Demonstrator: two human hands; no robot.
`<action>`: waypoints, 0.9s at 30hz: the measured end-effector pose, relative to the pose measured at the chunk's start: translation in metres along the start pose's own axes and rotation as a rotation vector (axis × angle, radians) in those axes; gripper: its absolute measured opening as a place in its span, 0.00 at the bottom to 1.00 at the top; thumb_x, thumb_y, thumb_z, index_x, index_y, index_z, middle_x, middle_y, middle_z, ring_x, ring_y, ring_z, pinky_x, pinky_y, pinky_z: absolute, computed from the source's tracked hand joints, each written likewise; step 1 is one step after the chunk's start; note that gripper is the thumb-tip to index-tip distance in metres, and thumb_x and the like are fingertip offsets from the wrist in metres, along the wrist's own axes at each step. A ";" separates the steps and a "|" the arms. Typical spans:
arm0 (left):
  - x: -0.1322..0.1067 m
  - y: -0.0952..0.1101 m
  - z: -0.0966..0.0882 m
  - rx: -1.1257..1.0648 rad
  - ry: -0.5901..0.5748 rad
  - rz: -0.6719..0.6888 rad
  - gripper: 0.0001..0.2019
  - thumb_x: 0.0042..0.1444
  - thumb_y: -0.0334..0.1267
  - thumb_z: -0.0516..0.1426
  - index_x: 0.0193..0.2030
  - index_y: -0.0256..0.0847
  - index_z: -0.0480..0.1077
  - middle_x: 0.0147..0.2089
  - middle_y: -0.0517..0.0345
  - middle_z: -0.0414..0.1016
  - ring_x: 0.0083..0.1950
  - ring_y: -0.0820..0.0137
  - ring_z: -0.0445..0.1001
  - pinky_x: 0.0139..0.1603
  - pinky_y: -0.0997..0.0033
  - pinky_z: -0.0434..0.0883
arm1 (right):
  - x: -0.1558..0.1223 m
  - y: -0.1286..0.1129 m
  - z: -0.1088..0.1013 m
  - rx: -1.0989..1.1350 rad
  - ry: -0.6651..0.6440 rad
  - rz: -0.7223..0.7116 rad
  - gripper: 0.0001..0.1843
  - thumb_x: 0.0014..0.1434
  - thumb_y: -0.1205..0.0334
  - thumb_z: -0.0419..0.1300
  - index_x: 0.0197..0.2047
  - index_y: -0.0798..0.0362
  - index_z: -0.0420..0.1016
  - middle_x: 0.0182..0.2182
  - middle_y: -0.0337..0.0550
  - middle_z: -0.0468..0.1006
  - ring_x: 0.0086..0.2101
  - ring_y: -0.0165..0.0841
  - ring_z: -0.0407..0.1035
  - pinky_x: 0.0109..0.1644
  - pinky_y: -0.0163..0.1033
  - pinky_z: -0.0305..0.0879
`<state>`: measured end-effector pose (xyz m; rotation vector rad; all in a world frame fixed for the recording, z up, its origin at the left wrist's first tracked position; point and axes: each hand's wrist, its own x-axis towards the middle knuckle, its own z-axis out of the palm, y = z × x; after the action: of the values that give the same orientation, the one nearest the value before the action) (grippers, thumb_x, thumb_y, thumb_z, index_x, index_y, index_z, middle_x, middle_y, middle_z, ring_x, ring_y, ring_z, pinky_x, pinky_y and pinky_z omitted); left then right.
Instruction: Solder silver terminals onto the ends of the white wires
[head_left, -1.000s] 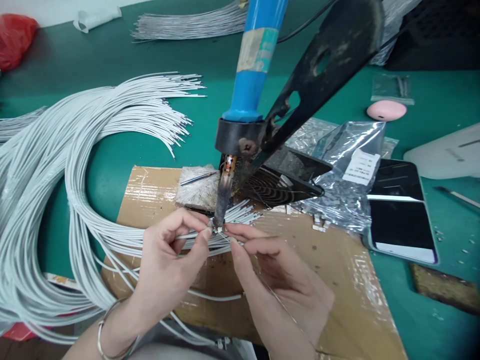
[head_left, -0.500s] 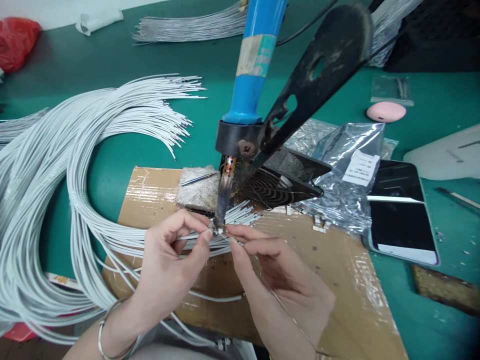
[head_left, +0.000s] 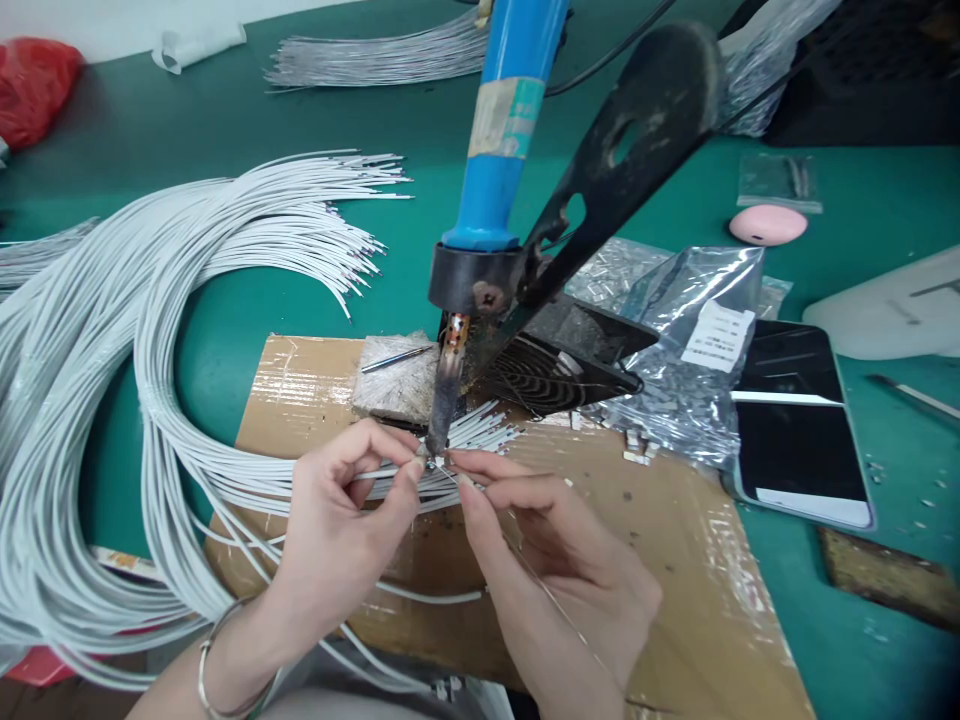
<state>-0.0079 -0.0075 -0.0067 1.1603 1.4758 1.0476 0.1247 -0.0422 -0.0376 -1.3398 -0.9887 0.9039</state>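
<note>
My left hand (head_left: 352,520) is closed, thumb and forefinger pinching the end of a white cable, largely hidden by the fingers, right beside the soldering iron's tip (head_left: 437,435). Between the two hands, just under the tip, sits a small white connector (head_left: 440,463). In my right hand (head_left: 562,560) a thin solder wire (head_left: 559,603) is pinched between thumb and fingers, its end reaching the connector. The soldering iron (head_left: 491,190), with a blue handle, is clamped tip-down in a black metal stand (head_left: 615,160). Several white cables (head_left: 480,430) lie behind my fingers.
A large bundle of white cables (head_left: 67,400) curves over the left side. Cardboard (head_left: 675,600) covers the green table under my hands. To the right are a clear bag of connectors (head_left: 682,400), a phone (head_left: 795,430) and a pink oval object (head_left: 768,225). A sponge-like block (head_left: 394,395) carries a metal pen-shaped tool.
Both hands keep nearly the same pinch at the iron's tip. My right hand has shifted very slightly left. The view has moved a little.
</note>
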 end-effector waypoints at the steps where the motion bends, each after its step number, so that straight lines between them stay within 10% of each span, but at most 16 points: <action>1: 0.000 -0.001 0.000 0.001 -0.004 0.000 0.07 0.56 0.26 0.64 0.29 0.39 0.75 0.36 0.58 0.81 0.34 0.75 0.78 0.32 0.83 0.70 | 0.000 0.000 0.000 -0.005 0.000 -0.003 0.09 0.62 0.68 0.68 0.31 0.50 0.76 0.41 0.40 0.87 0.40 0.32 0.82 0.48 0.35 0.77; 27: 0.000 0.003 -0.002 0.056 -0.043 0.059 0.06 0.57 0.28 0.62 0.29 0.39 0.75 0.35 0.57 0.81 0.33 0.74 0.75 0.28 0.81 0.66 | 0.001 -0.002 0.003 -0.003 0.026 -0.040 0.08 0.61 0.69 0.69 0.32 0.49 0.78 0.40 0.38 0.87 0.37 0.30 0.82 0.45 0.34 0.78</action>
<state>-0.0097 -0.0068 -0.0035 1.2651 1.4532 1.0205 0.1220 -0.0399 -0.0361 -1.3266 -0.9934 0.8532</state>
